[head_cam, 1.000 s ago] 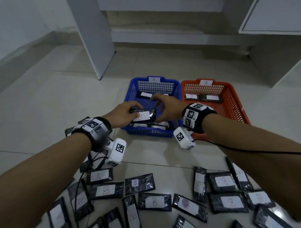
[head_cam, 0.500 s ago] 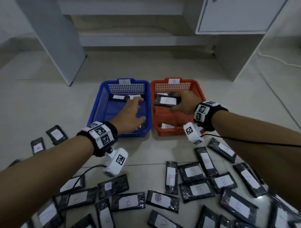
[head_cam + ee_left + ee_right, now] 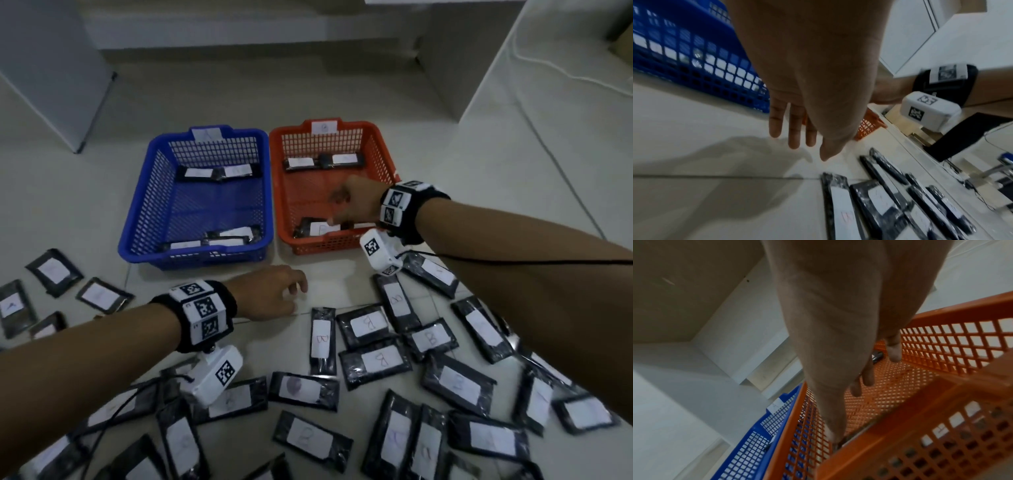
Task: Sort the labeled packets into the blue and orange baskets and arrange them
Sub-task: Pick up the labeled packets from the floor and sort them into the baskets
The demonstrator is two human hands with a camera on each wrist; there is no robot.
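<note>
Half a second ago the left hand [image 3: 270,291] was down inside the blue basket [image 3: 144,205]; now it is out, hovering low over the bare floor [image 3: 102,113] just in front of that basket, and the right hand [image 3: 356,202] has come back from the far end of the orange basket [image 3: 383,154] to its near end. In the left wrist view the left fingers [image 3: 793,129] hang nearly straight and relaxed with nothing in them. The right hand's fingers [image 3: 894,350] are loosely extended inside the orange basket; it appears to be empty, though the thumb tip sits right at a packet edge and the blur leaves that unsure.

A packet marked B [image 3: 317,228] lies flat at the near end of the orange basket, just under the right hand, and more packets lie at both ends of each basket. Most of the pile is unsorted, spread over the floor in front of the person.

The step in hand looks like the end of one drop-off and the reach for the next. The nearest loose packet [image 3: 322,339] lies just right of the left hand; the next move calls for reading its letter, which seems to be B, and carrying it to the orange basket
</note>
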